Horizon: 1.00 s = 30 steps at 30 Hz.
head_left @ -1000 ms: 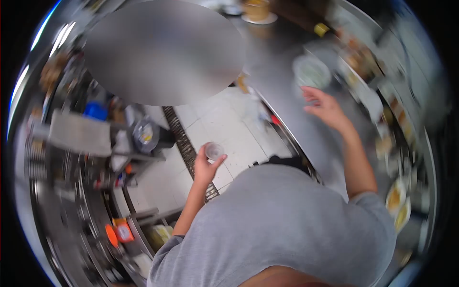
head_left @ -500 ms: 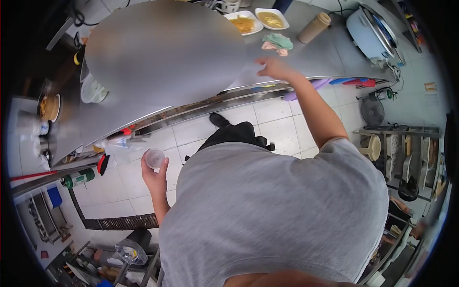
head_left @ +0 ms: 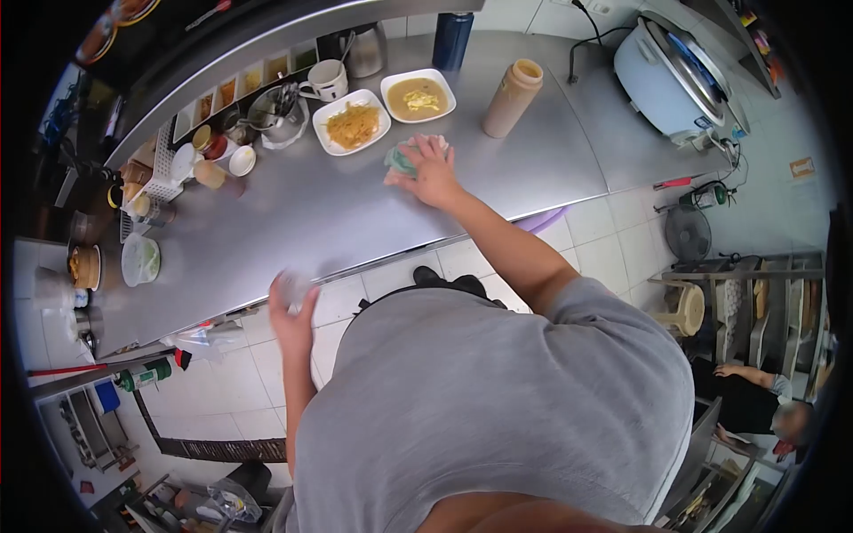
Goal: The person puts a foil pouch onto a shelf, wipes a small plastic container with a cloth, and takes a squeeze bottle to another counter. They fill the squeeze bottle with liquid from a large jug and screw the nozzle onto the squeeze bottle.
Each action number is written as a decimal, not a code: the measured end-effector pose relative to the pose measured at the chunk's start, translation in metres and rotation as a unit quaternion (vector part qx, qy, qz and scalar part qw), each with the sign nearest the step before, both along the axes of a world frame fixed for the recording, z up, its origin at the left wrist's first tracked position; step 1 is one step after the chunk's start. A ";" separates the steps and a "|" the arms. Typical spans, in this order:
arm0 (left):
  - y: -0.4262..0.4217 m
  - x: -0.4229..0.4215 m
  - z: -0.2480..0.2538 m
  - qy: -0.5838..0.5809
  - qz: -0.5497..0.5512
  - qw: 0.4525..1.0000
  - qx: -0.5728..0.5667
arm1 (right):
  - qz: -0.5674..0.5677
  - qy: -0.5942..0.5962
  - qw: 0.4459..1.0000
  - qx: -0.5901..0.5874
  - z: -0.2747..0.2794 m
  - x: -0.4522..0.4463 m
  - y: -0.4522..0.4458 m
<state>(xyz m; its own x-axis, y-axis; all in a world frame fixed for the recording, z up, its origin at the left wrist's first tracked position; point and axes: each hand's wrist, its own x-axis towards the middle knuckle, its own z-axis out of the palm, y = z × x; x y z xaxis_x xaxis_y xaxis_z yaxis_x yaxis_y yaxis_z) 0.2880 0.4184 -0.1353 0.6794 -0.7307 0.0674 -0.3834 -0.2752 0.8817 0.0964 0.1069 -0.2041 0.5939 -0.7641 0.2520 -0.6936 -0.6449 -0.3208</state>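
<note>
My right hand (head_left: 434,174) lies on a green and pink cloth (head_left: 400,160) on the steel counter (head_left: 355,209), fingers spread over it. At the counter's front edge my left hand (head_left: 291,311) holds a small clear cup (head_left: 296,288), blurred by motion. Just behind the cloth stand two square white dishes, one with shredded orange food (head_left: 353,126), the other with yellowish soup (head_left: 417,98). A squeeze bottle (head_left: 514,98) of tan sauce stands right of them.
A blue-white rice cooker (head_left: 662,80) sits at the right end. Jars, a mug (head_left: 327,82) and a clear tub (head_left: 140,259) are further left. Another person (head_left: 755,400) is at the lower right, near shelves. A dark blue flask (head_left: 452,41) stands at the back.
The view has turned toward the counter. My right hand has come down onto the cloth. My left hand still has the cup and is now by the counter's edge.
</note>
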 end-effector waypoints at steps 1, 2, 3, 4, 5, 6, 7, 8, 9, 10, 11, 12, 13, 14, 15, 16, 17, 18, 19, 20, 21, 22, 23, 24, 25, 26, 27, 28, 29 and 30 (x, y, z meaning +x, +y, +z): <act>-0.038 -0.018 0.001 -0.053 -0.045 0.997 -0.026 | 0.037 -0.047 0.998 0.001 0.017 -0.007 0.003; -0.078 -0.036 0.014 -0.053 -0.111 0.990 -0.066 | 0.079 -0.199 0.944 0.252 0.040 -0.018 0.008; -0.116 -0.055 0.028 -0.075 -0.158 0.981 -0.088 | 0.109 -0.331 0.804 0.482 0.069 -0.032 0.014; -0.152 -0.075 0.052 -0.146 -0.209 0.961 -0.109 | 0.128 -0.434 0.594 0.665 0.094 -0.046 0.012; -0.188 -0.094 0.065 -0.154 -0.237 0.949 -0.143 | 0.156 -0.458 0.569 0.665 0.112 -0.061 0.002; -0.221 -0.110 0.074 -0.162 -0.264 0.934 -0.177 | 0.186 -0.482 0.543 0.662 0.127 -0.077 -0.009; -0.254 -0.126 0.082 -0.152 -0.289 0.925 -0.193 | 0.215 -0.505 0.516 0.658 0.145 -0.093 -0.020; -0.284 -0.140 0.089 -0.142 -0.314 0.915 -0.209 | 0.214 -0.519 0.568 0.602 0.173 -0.109 -0.037; -0.309 -0.156 0.100 -0.123 -0.317 0.913 -0.224 | 0.210 -0.532 0.616 0.542 0.193 -0.125 -0.061; -0.330 -0.167 0.107 -0.104 -0.323 0.910 -0.237 | 0.155 -0.509 0.729 0.430 0.193 -0.144 -0.095; -0.352 -0.171 0.104 -0.099 -0.324 0.917 -0.209 | 0.095 -0.473 0.821 0.305 0.193 -0.158 -0.127; -0.374 -0.174 0.095 -0.095 -0.327 0.923 -0.181 | 0.069 -0.366 0.897 0.239 0.199 -0.163 -0.145; -0.390 -0.179 0.088 -0.091 -0.329 0.928 -0.152 | 0.039 -0.250 0.952 0.169 0.209 -0.167 -0.159; -0.403 -0.184 0.079 -0.075 -0.333 0.932 -0.117 | 0.009 -0.129 0.987 0.095 0.215 -0.170 -0.169; -0.414 -0.190 0.070 -0.060 -0.338 0.936 -0.082 | 0.052 -0.090 0.990 0.091 0.216 -0.168 -0.177; -0.426 -0.194 0.059 -0.044 -0.341 0.938 -0.047 | 0.095 -0.050 0.990 0.088 0.216 -0.160 -0.182; -0.440 -0.196 0.048 0.006 -0.379 0.923 -0.067 | 0.139 -0.008 0.987 0.085 0.216 -0.154 -0.186; -0.446 -0.198 0.044 0.034 -0.370 0.926 -0.064 | 0.155 0.018 0.984 0.087 0.220 -0.150 -0.189; -0.450 -0.199 0.039 0.063 -0.359 0.929 -0.062 | 0.171 0.045 0.980 0.092 0.225 -0.147 -0.191; -0.454 -0.200 0.033 0.094 -0.348 0.931 -0.058 | 0.188 0.073 0.975 0.098 0.228 -0.145 -0.193; -0.456 -0.201 0.029 0.095 -0.345 0.931 -0.074 | 0.196 0.082 0.973 0.092 0.227 -0.144 -0.196; -0.458 -0.201 0.024 0.097 -0.343 0.930 -0.089 | 0.205 0.090 0.971 0.086 0.225 -0.143 -0.199; -0.459 -0.201 0.019 0.097 -0.339 0.930 -0.104 | 0.214 0.098 0.968 0.081 0.223 -0.142 -0.200; -0.461 -0.202 0.013 0.094 -0.330 0.932 -0.115 | 0.221 0.104 0.966 0.086 0.224 -0.141 -0.200; -0.463 -0.202 0.009 0.089 -0.321 0.934 -0.128 | 0.228 0.109 0.963 0.089 0.226 -0.139 -0.201; -0.465 -0.201 0.005 0.084 -0.311 0.936 -0.141 | 0.236 0.113 0.961 0.091 0.228 -0.136 -0.202; -0.464 -0.201 0.006 0.088 -0.309 0.937 -0.141 | 0.230 0.124 0.962 0.080 0.227 -0.135 -0.203; -0.463 -0.201 0.008 0.093 -0.307 0.937 -0.141 | 0.223 0.135 0.963 0.068 0.225 -0.134 -0.204; -0.461 -0.202 0.009 0.098 -0.305 0.937 -0.141 | 0.216 0.147 0.964 0.057 0.225 -0.134 -0.205; -0.459 -0.203 0.013 0.095 -0.307 0.939 -0.124 | 0.178 0.184 0.965 0.052 0.225 -0.131 -0.204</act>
<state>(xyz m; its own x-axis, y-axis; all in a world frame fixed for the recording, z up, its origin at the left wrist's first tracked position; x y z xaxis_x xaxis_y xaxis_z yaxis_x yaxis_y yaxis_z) 0.0853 -0.0405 -0.1224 0.1522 -0.9663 0.2078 -0.2321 0.1694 0.9578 -0.0351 -0.0970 0.0213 0.8581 -0.5050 -0.0933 -0.5135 -0.8408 -0.1717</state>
